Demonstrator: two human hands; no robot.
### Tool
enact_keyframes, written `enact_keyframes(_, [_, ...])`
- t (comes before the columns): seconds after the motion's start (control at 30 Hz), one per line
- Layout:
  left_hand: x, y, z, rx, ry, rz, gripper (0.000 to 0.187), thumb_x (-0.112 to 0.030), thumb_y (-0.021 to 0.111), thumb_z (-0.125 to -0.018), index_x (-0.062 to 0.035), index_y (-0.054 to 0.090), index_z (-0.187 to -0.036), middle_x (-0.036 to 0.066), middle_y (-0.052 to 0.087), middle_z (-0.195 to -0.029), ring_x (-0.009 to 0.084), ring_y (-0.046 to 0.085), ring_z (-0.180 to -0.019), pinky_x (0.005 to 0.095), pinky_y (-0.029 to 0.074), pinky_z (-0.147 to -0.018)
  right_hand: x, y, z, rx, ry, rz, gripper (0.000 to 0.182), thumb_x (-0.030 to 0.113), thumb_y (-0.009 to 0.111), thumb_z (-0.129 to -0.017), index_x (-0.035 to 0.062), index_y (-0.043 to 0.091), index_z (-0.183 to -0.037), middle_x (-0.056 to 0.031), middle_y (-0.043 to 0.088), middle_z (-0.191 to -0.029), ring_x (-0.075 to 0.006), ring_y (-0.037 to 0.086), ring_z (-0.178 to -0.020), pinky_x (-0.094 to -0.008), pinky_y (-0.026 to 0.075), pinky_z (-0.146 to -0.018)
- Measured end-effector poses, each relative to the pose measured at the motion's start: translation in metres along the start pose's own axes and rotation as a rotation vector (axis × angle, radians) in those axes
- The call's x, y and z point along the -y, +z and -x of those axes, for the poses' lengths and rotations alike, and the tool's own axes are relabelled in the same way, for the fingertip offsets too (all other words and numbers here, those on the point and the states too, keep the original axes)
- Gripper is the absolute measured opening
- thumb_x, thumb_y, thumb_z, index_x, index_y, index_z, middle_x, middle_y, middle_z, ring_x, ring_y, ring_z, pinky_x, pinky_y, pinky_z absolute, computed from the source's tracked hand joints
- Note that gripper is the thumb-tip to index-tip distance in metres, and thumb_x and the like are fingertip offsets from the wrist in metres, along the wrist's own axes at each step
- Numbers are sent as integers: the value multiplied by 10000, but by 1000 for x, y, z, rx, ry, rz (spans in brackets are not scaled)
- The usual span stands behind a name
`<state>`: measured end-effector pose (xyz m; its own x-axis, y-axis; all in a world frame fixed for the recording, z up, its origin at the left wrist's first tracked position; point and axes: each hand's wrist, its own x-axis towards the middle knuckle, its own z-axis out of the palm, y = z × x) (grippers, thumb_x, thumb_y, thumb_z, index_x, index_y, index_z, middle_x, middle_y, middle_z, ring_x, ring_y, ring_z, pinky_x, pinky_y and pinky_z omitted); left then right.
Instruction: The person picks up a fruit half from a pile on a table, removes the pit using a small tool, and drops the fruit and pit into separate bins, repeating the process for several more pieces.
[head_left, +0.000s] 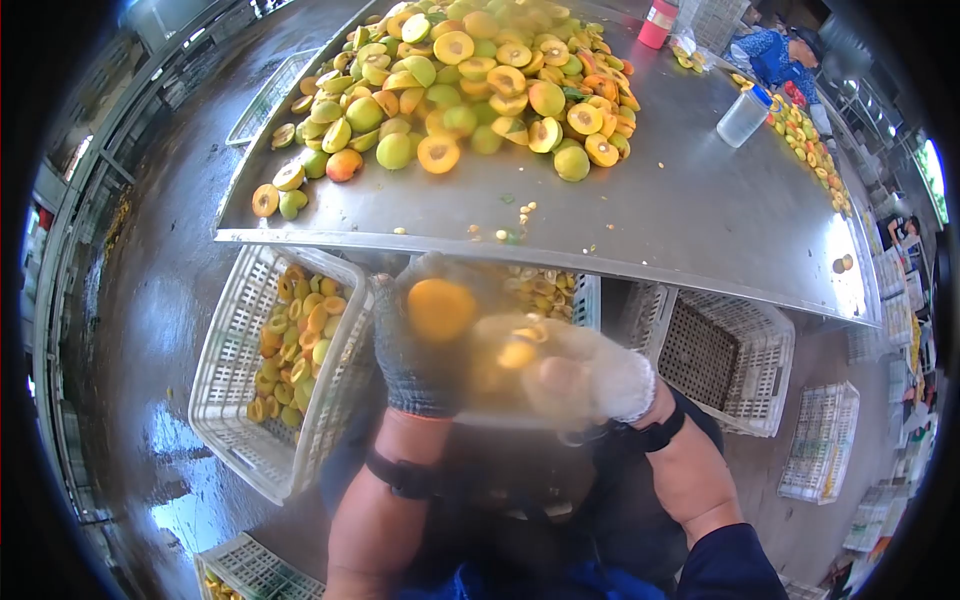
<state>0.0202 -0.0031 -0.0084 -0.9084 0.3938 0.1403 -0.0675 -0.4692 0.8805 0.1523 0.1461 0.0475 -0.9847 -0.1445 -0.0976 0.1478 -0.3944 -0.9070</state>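
My left hand (pixel 410 345), in a grey knit glove, is closed around a yellow peach half (pixel 441 310) just below the table's front edge. My right hand (pixel 585 375), in a whitish glove, is curled close beside it, with a small blurred yellow piece (pixel 517 353) at its fingers. A smear on the lens and motion hide what exactly the right fingers grip. Beneath both hands is a crate of peach pits (pixel 545 292), partly covered by them. Above them, a large heap of halved peaches (pixel 440 75) covers the back of the metal table (pixel 680 215).
At left stands a white crate (pixel 225 385) of peach halves. To the right are a crate with a dark bottom (pixel 775 350) and another white crate (pixel 820 440). A clear bottle (pixel 743 118) and red cup (pixel 657 24) stand on the table. A person in blue (pixel 765 55) is at far right.
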Motion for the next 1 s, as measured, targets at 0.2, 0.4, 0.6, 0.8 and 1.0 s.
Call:
enact_keyframes(0.2, [-15,-22,-10,-58,-90,60,284,-116,523,-1068,-1,564,-1325,101,651,-1132,215,646,-1084,368,591,-906,-23,-35,-16,-614,339,1364,506,342,597,-951,50,584,-1363,-249,701,-1051,-410,694,-943,-466,556,-826])
enact_keyframes(0.4, [-63,-63,-22,-333,202,-424,299,-78,661,-983,36,673,-1259,118,706,-1185,183,652,-1071,327,515,-977,-83,-63,-28,-495,536,1354,369,280,645,-882,-11,646,-1109,-278,699,-930,-451,689,-881,-504,544,-789])
enact_keyframes(0.6, [-77,-109,-26,-405,386,-800,389,-152,713,-940,6,665,-1292,188,675,-1233,251,637,-1162,364,489,-1019,-190,-80,-78,-117,710,1350,486,412,673,-866,-8,721,-1106,-282,710,-1075,-438,695,-976,-479,551,-836])
enact_keyframes(0.8, [-85,-94,-12,-286,214,-858,301,-107,679,-980,7,701,-1258,129,727,-1214,177,664,-1126,330,527,-996,-219,-63,-101,-255,927,1346,454,364,646,-884,64,721,-1216,-218,710,-1210,-387,684,-1092,-453,537,-934])
enact_keyframes(1.0, [-69,-102,-11,-203,133,-681,309,-142,722,-931,17,716,-1195,146,730,-1082,191,691,-1001,328,540,-929,-180,-65,-91,-224,852,1197,462,412,713,-848,37,721,-1118,-211,739,-1064,-367,706,-977,-430,552,-838])
